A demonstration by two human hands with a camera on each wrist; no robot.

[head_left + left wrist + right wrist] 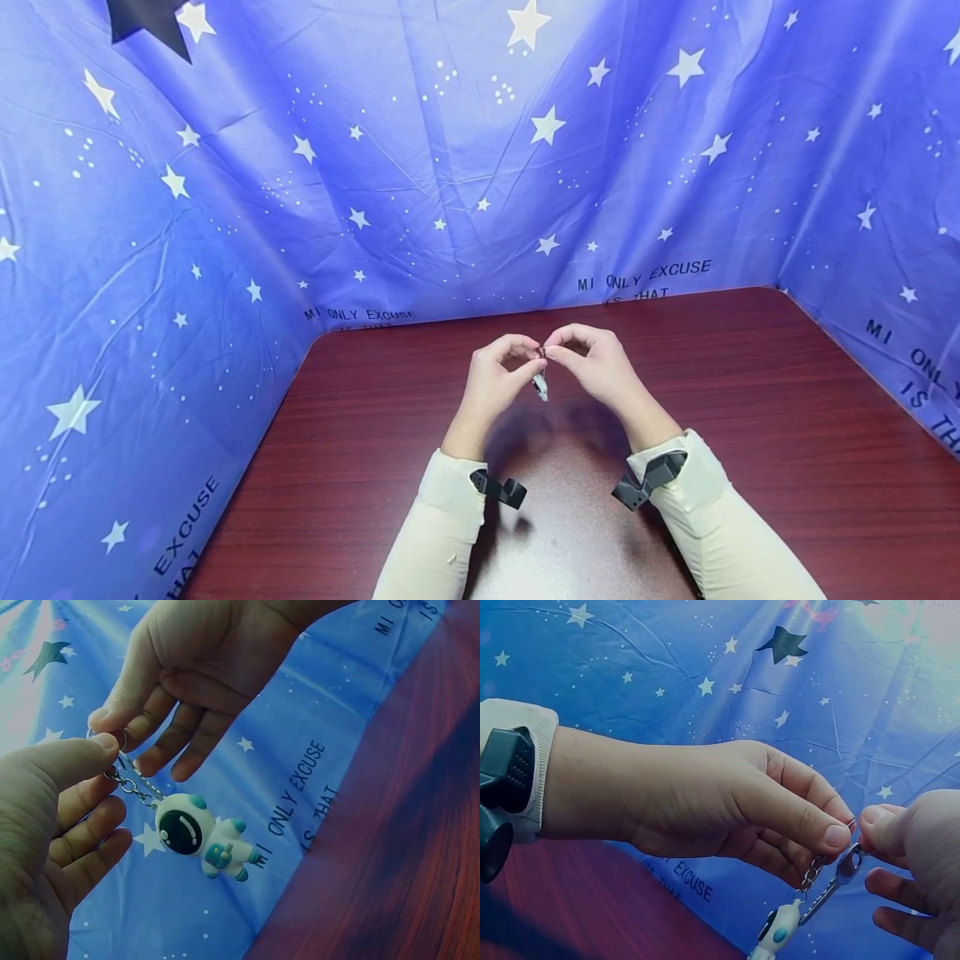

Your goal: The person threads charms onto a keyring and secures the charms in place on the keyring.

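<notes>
An astronaut keychain (pixel 180 825), white with teal patches and a dark visor, dangles from a short metal chain (pixel 127 784). My left hand (pixel 495 375) pinches the keychain's metal ring between thumb and forefinger, above the chain. Opposite it, my right hand (pixel 596 362) pinches the same ring with thumb and index fingertip, its other fingers loosely bent. A metal key (pixel 849 866) hangs at the ring between the two hands, its blade beside the chain. Fingertips hide much of the ring. In the head view the figure hangs just below the left fingertips, above the table.
The dark red wooden table (pixel 360 467) spreads beneath both forearms. Blue cloth (pixel 450 150) with white stars and lettering encloses its back and sides. A black camera mount sits on each wrist, over the cream sleeves (pixel 442 525).
</notes>
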